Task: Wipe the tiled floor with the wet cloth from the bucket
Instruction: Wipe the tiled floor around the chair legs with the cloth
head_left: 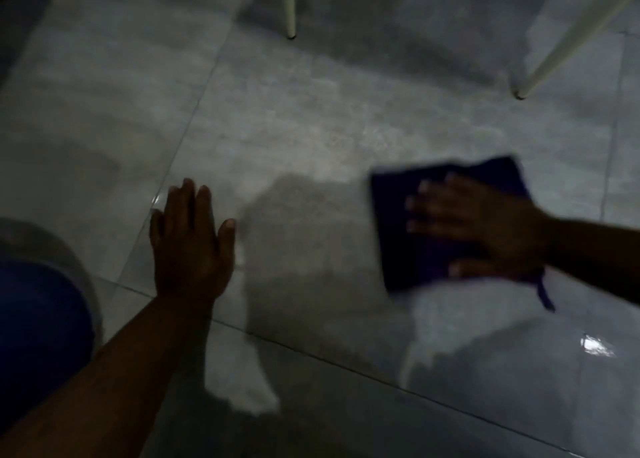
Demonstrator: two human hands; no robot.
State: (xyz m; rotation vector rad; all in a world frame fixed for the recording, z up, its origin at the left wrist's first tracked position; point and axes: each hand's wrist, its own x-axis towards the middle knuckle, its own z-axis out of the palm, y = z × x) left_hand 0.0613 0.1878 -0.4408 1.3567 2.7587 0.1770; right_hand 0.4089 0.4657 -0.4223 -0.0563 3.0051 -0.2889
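Observation:
A dark blue folded cloth (408, 250) lies flat on the grey tiled floor (294, 139) at the right. My right hand (485, 229) presses down on it with fingers spread, blurred by motion. A loose strip of the cloth (545, 295) trails out below the hand. My left hand (190, 243) rests flat on the tiles to the left, fingers apart, holding nothing. The floor near the bottom right shines wet (595, 348). No bucket shows in the head view.
Two white furniture legs stand on the floor at the back, one near the middle (289, 7) and one at the right (568, 42). My blue-clad knee (38, 336) fills the lower left corner.

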